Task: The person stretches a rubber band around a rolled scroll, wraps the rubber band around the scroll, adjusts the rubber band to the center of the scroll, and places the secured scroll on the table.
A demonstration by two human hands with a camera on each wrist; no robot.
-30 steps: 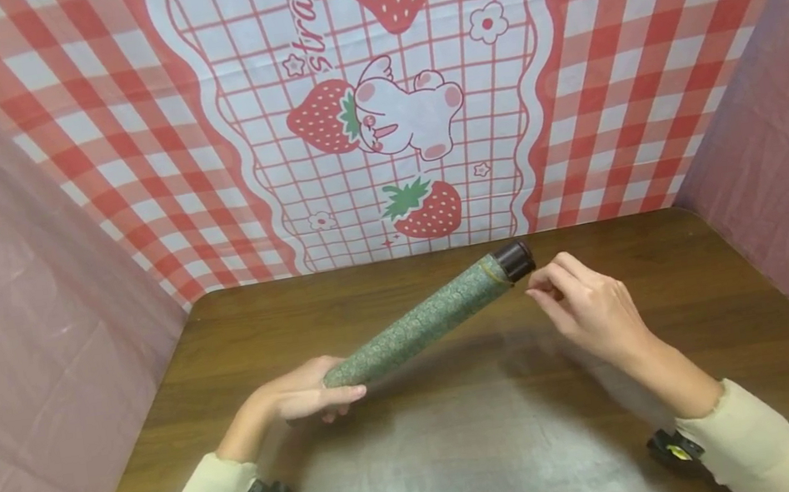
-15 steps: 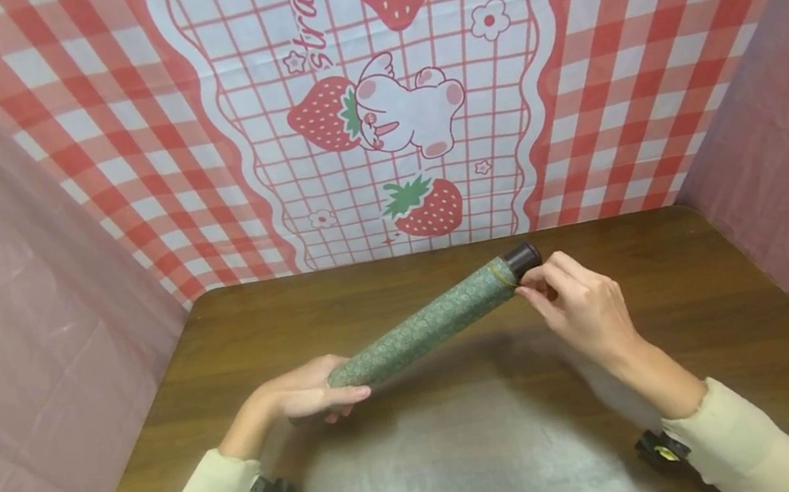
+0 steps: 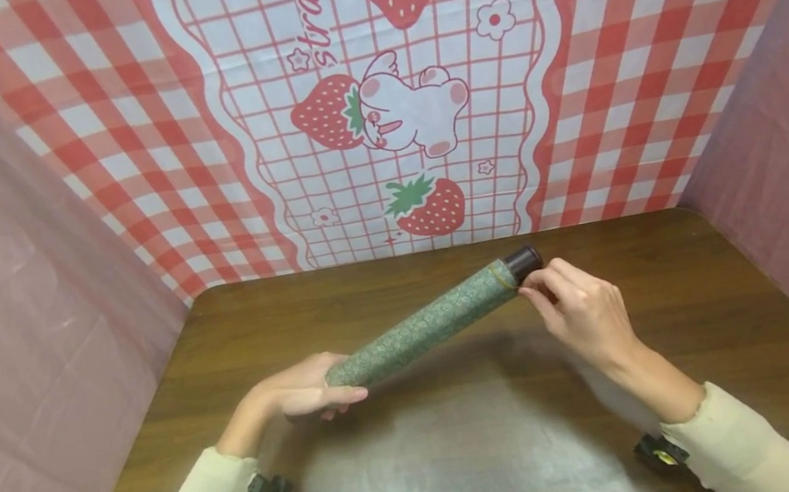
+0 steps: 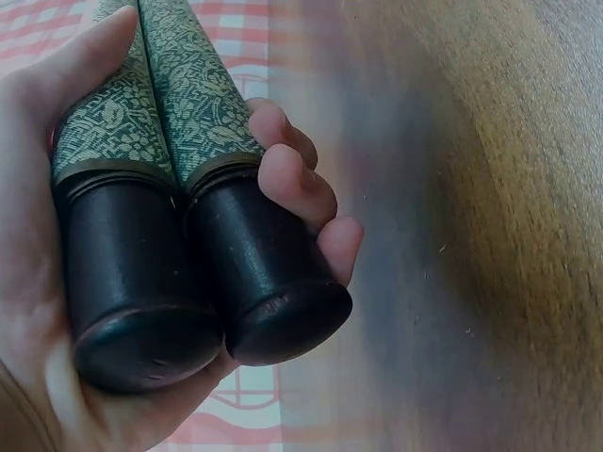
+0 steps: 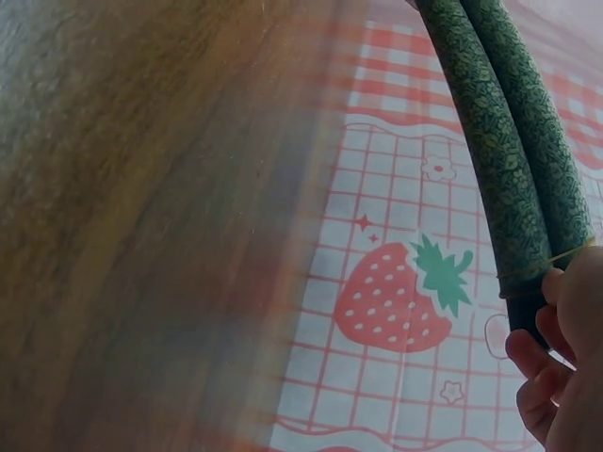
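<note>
Over one table, the left hand grips two rolls (green).

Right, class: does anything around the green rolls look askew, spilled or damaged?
The patterned cloth behind the table may be hung sideways: its lettering runs vertically and its printed animal lies sideways. The green rolls show no obvious damage.
</note>
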